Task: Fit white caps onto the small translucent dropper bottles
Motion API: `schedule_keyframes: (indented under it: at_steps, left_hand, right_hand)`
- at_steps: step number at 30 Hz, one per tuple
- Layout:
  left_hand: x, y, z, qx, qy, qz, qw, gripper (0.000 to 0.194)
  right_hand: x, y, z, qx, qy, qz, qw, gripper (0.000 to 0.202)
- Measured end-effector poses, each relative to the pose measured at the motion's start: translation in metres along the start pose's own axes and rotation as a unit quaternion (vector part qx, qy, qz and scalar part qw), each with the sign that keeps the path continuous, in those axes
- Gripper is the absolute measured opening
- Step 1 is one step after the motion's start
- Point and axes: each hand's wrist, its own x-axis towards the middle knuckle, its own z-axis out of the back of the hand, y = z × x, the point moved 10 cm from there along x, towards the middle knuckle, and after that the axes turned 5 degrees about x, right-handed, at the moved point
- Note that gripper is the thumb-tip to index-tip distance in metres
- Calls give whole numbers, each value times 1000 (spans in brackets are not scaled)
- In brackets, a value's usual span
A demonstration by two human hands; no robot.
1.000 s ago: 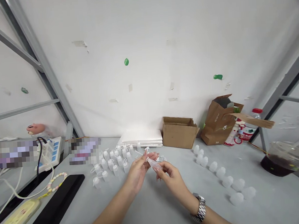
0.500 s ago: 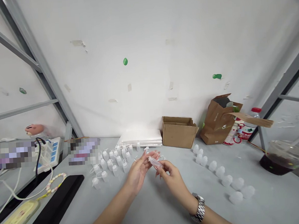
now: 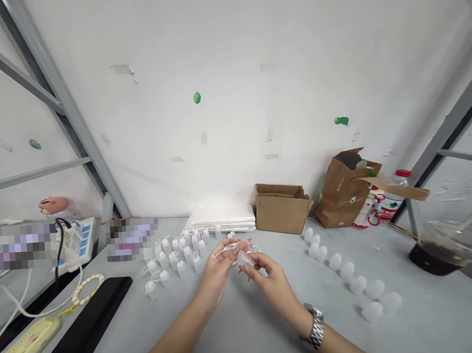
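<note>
My right hand point(image 3: 268, 273) pinches a small clear squeeze bottle point(image 3: 246, 259) between thumb and fingers, tilted with its mouth towards the left hand. My left hand point(image 3: 221, 265) is closed round a slim white plastic cap piece point(image 3: 225, 248), its fingertips right by the bottle's top; the fingers partly hide the piece. To the left stand several white squeeze bottles point(image 3: 181, 269) with strapped caps, upright in rows. A few small white loose parts point(image 3: 230, 235) lie behind my hands. Off to the right, several frosted bottles point(image 3: 358, 284) make a slanting line.
A stack of white sheets point(image 3: 222, 219) and an open cardboard box point(image 3: 282, 212) stand against the wall. A paper bag point(image 3: 341, 196) and a drink cup point(image 3: 436, 249) are at the right. On the left lie a black strip point(image 3: 89, 324), a yellow case point(image 3: 30, 343) and a power strip point(image 3: 86, 239).
My left fingers have curled in and now hold the white piece near the bottle. The right hand has turned the bottle slightly and stays in about the same place.
</note>
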Motion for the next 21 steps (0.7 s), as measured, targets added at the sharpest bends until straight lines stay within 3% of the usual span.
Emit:
schedule_keyframes:
  at_steps: [5,9,13,17,21]
  left_hand:
    - [0,4,-4,15,29,22,999,16]
    - [-1,10,-10,41,61,52,996,28]
    - [0,10,-8,21,52,49,997,35]
    - [2,7,-5,12,37,36,999,33]
    - [1,5,-5,40,28,26,998,27]
  right_hand:
    - [-4,1,-5,31,17,3,999,22]
    - [-4,0,-11,79,41,-11,996,24]
    - [-2,-2,-13,110,53,-19,992,27]
    - [-1,-3,-10,93,38,-22,995,30]
    - [-3,1,2,-3,-19,3,1000,25]
